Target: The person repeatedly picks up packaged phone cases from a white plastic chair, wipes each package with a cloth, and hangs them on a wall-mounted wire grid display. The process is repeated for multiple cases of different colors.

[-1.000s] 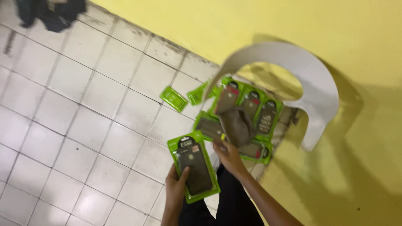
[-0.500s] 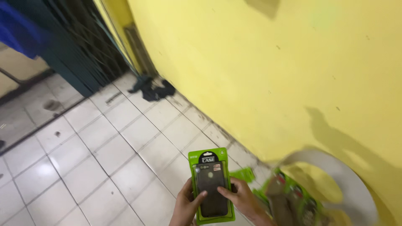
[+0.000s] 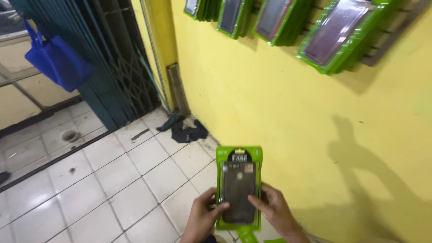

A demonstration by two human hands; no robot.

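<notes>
Both of my hands hold one green retail package with a dark phone case [image 3: 239,186] upright in front of me, low in the view. My left hand [image 3: 204,216] grips its left edge, thumb across the front. My right hand [image 3: 274,211] grips its right edge, thumb also on the front. High on the yellow wall [image 3: 279,112] hang several similar green packages [image 3: 335,33] in a row, well above the one I hold.
A dark metal folding gate [image 3: 112,58] stands at the left with a blue bag [image 3: 58,60] hanging on it. A dark cloth [image 3: 189,130] lies on the white tiled floor [image 3: 90,189] at the wall's foot.
The view has swung up from the floor and the white chair to the wall. The package stays in both hands, raised in front of me; the hanging packages have come into view.
</notes>
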